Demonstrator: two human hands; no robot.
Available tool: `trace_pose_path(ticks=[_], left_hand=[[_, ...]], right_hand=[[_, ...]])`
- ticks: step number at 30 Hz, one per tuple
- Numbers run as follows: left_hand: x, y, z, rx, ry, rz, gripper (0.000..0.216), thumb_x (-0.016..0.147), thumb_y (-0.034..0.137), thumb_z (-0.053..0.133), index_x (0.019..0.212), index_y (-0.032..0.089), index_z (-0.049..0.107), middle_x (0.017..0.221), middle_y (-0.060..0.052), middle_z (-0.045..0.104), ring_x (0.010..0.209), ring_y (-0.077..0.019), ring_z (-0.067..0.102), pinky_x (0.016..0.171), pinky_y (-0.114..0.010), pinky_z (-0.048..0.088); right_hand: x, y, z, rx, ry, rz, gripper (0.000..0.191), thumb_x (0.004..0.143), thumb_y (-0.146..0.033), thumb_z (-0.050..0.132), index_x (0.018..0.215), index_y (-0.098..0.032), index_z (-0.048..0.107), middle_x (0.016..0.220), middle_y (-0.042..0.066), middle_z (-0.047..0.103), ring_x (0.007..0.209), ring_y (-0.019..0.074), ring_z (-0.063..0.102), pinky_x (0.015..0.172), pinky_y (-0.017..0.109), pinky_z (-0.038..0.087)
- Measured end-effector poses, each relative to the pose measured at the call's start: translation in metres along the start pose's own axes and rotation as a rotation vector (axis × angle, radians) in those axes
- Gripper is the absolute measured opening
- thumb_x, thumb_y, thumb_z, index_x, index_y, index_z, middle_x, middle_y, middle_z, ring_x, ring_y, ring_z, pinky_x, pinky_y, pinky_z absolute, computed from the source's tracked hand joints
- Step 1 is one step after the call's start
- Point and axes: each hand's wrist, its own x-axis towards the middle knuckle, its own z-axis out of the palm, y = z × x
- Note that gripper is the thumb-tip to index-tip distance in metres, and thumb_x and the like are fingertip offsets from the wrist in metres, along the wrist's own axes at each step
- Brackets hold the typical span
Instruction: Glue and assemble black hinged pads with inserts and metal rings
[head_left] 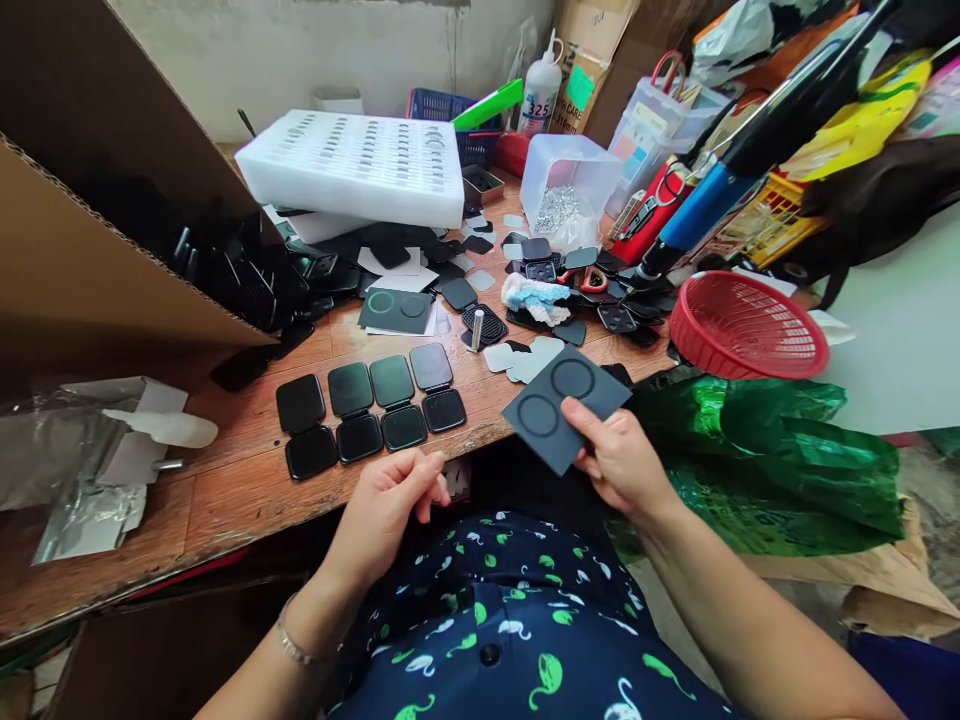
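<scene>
My right hand grips a dark grey sheet with two round rings cut in it, held just off the table's front edge. My left hand is below the edge with its fingers pinched together; what they hold is too small to make out. In front of it, two rows of black square compacts lie open on the wooden table. A second grey ringed sheet lies farther back.
A cardboard box with black parts lies tipped at the left. A white foam tray, a glue bottle and a clear tub stand at the back. A red basket and green bag are at the right.
</scene>
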Motion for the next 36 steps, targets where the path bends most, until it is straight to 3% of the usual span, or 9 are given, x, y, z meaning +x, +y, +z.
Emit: trace_pose_path(ticks=[3, 5, 8, 13, 16, 20, 26, 29, 36], left_hand=[[-0.002, 0.002, 0.003, -0.054, -0.096, -0.052, 0.03, 0.083, 0.046, 0.073, 0.089, 0.017, 0.07, 0.077, -0.002, 0.072, 0.073, -0.0116, 0.061, 0.07, -0.021, 0.044], [0.0, 0.006, 0.016, -0.074, -0.213, -0.09, 0.037, 0.082, 0.046, 0.074, 0.104, 0.016, 0.071, 0.088, -0.005, 0.074, 0.078, -0.0133, 0.064, 0.071, -0.023, 0.045], [0.006, 0.01, 0.038, -0.087, -0.3, -0.081, 0.038, 0.084, 0.051, 0.07, 0.093, 0.014, 0.073, 0.081, -0.006, 0.074, 0.073, -0.0135, 0.063, 0.068, -0.023, 0.044], [0.013, 0.01, 0.055, -0.076, -0.211, -0.053, 0.046, 0.084, 0.057, 0.066, 0.069, 0.014, 0.069, 0.061, -0.004, 0.067, 0.058, -0.0112, 0.055, 0.063, -0.024, 0.041], [0.01, 0.006, 0.049, -0.023, -0.178, -0.059, 0.05, 0.085, 0.059, 0.063, 0.06, 0.015, 0.064, 0.049, 0.001, 0.056, 0.047, -0.0085, 0.046, 0.054, -0.023, 0.035], [-0.002, 0.001, 0.031, 0.001, -0.217, -0.063, 0.05, 0.088, 0.056, 0.061, 0.059, 0.016, 0.064, 0.049, 0.001, 0.056, 0.047, -0.008, 0.047, 0.056, -0.022, 0.038], [-0.013, -0.004, 0.013, 0.143, -0.452, -0.147, 0.038, 0.084, 0.046, 0.07, 0.108, 0.017, 0.077, 0.102, -0.009, 0.077, 0.091, -0.0209, 0.068, 0.084, -0.031, 0.05], [-0.009, 0.002, 0.013, 0.271, -0.362, -0.117, 0.041, 0.084, 0.05, 0.068, 0.105, 0.016, 0.077, 0.099, -0.01, 0.077, 0.092, -0.0228, 0.068, 0.083, -0.032, 0.049], [0.008, 0.019, 0.022, -0.032, -0.116, -0.052, 0.043, 0.079, 0.056, 0.071, 0.089, 0.015, 0.067, 0.081, -0.005, 0.071, 0.07, -0.0137, 0.059, 0.071, -0.026, 0.047]], right_hand=[[0.005, -0.006, -0.002, 0.083, 0.045, 0.036, 0.055, 0.058, -0.06, 0.086, 0.059, -0.014, 0.055, 0.046, -0.004, 0.044, 0.034, 0.0017, 0.026, 0.029, 0.017, 0.017], [0.004, -0.005, 0.003, 0.086, 0.013, 0.047, 0.055, 0.06, -0.059, 0.086, 0.06, -0.014, 0.056, 0.048, -0.004, 0.045, 0.035, 0.0015, 0.026, 0.029, 0.016, 0.018], [-0.002, 0.0, 0.012, 0.068, -0.019, 0.041, 0.056, 0.063, -0.061, 0.084, 0.06, -0.014, 0.053, 0.049, -0.004, 0.044, 0.036, 0.0018, 0.028, 0.03, 0.016, 0.019], [-0.009, 0.009, 0.019, 0.051, -0.072, 0.085, 0.055, 0.065, -0.063, 0.082, 0.061, -0.015, 0.055, 0.053, -0.002, 0.049, 0.039, 0.0045, 0.034, 0.032, 0.018, 0.024], [-0.005, 0.005, 0.015, 0.075, -0.023, 0.081, 0.054, 0.062, -0.061, 0.084, 0.059, -0.015, 0.055, 0.052, -0.002, 0.048, 0.04, 0.0049, 0.036, 0.033, 0.019, 0.029], [0.004, -0.004, 0.001, 0.107, 0.15, -0.006, 0.057, 0.055, -0.059, 0.088, 0.056, -0.015, 0.052, 0.048, -0.005, 0.043, 0.035, 0.0008, 0.025, 0.029, 0.017, 0.019], [0.003, -0.005, 0.001, 0.084, 0.064, 0.021, 0.055, 0.058, -0.058, 0.088, 0.065, -0.012, 0.059, 0.053, -0.002, 0.05, 0.036, 0.0011, 0.029, 0.028, 0.015, 0.021], [-0.001, -0.003, 0.008, 0.072, 0.027, 0.027, 0.055, 0.059, -0.059, 0.087, 0.062, -0.012, 0.059, 0.051, -0.003, 0.048, 0.036, 0.0016, 0.029, 0.028, 0.016, 0.021], [-0.012, 0.004, 0.015, 0.02, -0.124, 0.087, 0.051, 0.066, -0.062, 0.082, 0.059, -0.017, 0.058, 0.048, -0.001, 0.048, 0.037, 0.006, 0.031, 0.032, 0.021, 0.026]])
